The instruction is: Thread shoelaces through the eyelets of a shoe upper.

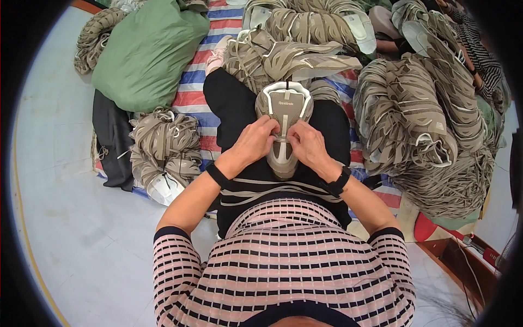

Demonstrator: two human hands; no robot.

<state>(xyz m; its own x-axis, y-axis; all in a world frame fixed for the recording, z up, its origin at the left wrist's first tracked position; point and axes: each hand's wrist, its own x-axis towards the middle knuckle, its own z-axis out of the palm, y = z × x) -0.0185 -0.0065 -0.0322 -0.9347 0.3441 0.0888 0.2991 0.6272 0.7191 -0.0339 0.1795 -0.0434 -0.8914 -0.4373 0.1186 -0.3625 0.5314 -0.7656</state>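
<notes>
A beige and white shoe upper (284, 109) lies on my lap, tongue end pointing away from me. My left hand (255, 143) pinches its left side near the lacing area. My right hand (308, 145) pinches the right side, fingertips almost meeting the left hand's at the middle. Both wrists wear black bands. Whether a lace is between the fingers cannot be told.
Stacks of similar beige shoe uppers (414, 114) are heaped to the right and ahead, with a smaller pile (163, 150) at the left. A green sack (147, 52) lies at the far left on a striped sheet (190, 82). Another person's striped sleeve (479, 54) shows at the upper right.
</notes>
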